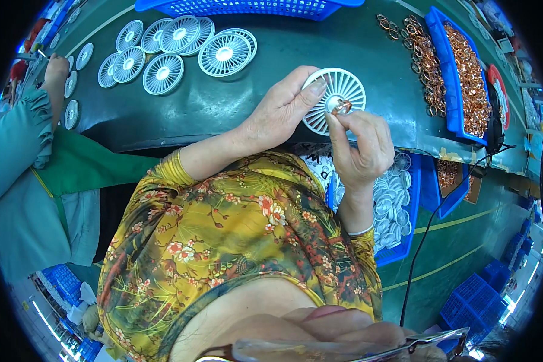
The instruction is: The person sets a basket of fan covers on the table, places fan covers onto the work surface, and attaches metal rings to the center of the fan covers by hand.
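Note:
My left hand (282,108) grips a round white slotted disc, like a small fan grille (352,85), by its left edge, with the thumb on its face. The disc is tilted up above the table's near edge. My right hand (365,143) pinches a shiny copper-coloured ring (342,107) between thumb and forefinger, right at the disc's hub. Whether the ring is seated on the hub or only touching it, I cannot tell. The fingertips partly cover the hub.
Several similar white discs (163,73) lie on the green table (380,51) at the left. A blue tray (445,66) of copper rings stands right, loose rings (427,75) beside it. Below is a blue crate (414,208) of white discs. A co-worker's hand (57,66) is far left.

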Action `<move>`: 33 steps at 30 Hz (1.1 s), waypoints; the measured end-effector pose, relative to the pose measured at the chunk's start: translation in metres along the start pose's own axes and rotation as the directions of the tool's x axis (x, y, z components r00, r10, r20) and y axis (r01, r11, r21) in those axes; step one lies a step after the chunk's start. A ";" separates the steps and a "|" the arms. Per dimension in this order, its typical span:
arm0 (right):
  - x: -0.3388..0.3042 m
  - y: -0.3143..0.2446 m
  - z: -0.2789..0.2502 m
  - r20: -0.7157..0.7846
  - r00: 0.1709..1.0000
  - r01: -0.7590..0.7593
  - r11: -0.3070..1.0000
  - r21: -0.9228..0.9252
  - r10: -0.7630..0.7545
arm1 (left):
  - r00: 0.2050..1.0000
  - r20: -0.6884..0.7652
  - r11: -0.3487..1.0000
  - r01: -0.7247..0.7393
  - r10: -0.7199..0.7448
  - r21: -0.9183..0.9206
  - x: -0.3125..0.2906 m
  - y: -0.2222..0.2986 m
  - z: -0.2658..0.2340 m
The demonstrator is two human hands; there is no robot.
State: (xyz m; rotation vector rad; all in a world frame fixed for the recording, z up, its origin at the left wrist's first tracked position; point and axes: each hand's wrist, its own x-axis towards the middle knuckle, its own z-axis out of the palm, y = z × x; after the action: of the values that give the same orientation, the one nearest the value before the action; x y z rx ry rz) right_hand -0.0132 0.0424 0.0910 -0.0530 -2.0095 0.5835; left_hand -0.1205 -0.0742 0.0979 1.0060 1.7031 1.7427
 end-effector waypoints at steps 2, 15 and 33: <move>0.006 0.001 0.002 0.080 0.997 -0.006 0.999 -0.046 0.009 | 0.999 -0.037 0.999 -0.035 0.037 0.037 -0.002 0.000 0.003; 0.010 -0.001 -0.006 0.226 0.973 -0.028 0.994 -0.106 0.052 | 0.974 0.184 0.941 0.182 -0.132 -0.284 -0.003 0.011 -0.014; 0.030 0.179 -0.019 0.017 0.866 -0.343 0.619 -0.707 0.500 | 0.953 0.042 0.173 -0.098 0.299 0.980 0.008 -0.022 -0.047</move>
State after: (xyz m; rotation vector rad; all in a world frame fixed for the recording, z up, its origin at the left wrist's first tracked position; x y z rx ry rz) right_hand -0.0490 0.2159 0.0476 -0.9956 -2.3418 0.0813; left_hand -0.1648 -0.0948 0.0800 1.6655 3.0218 0.5533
